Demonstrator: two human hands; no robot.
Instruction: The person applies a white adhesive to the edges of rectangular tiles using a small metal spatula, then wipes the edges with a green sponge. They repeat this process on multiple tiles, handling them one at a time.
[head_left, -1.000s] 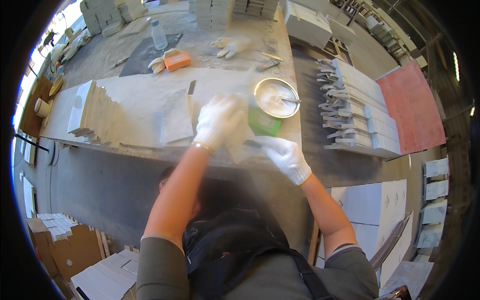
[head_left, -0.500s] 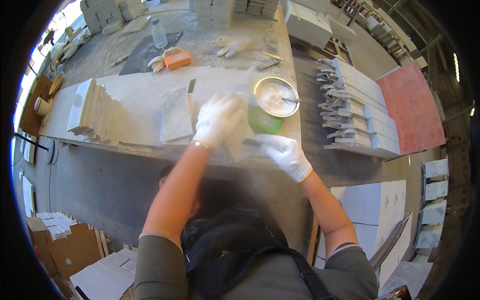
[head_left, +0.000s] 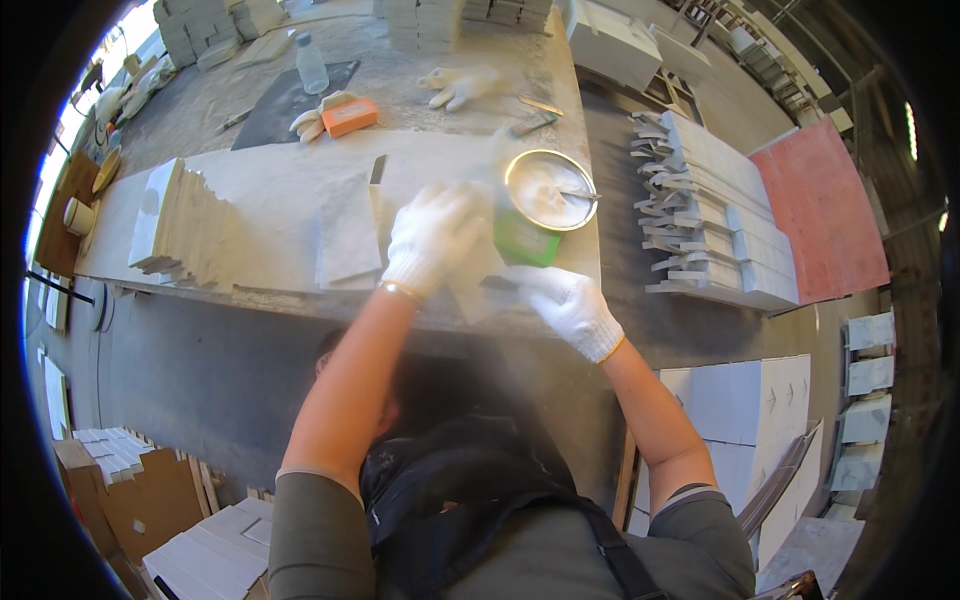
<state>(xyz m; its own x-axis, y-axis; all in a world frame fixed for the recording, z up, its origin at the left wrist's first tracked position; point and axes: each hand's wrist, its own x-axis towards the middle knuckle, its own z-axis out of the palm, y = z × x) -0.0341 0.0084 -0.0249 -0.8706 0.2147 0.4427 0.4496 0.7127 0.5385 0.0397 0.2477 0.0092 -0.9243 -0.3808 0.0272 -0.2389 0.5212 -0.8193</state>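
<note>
My left hand (head_left: 432,235), in a white knit glove, is closed over the far left part of a pale flat tile (head_left: 478,288); haze blurs its fingertips. My right hand (head_left: 568,305), gloved alike, grips a putty knife, its dark blade (head_left: 497,284) against the tile's right side. Its handle is hidden in the fist. Just beyond the right hand, a round tin of white paste (head_left: 540,186) with a metal spoon (head_left: 578,196) in it stands by a green box (head_left: 528,243). Left of my left hand lies another pale slab (head_left: 350,230).
A stack of tiles (head_left: 175,220) stands on the bench at left. Farther back are an orange box (head_left: 350,117), a loose glove (head_left: 460,88) and a clear bottle (head_left: 311,66). A row of white slabs (head_left: 725,215) with strips sticking out stands to the right, before a red board (head_left: 825,210).
The view has shifted slightly. Both hands keep nearly the same place at the tile, and the putty knife stays in my right hand.
</note>
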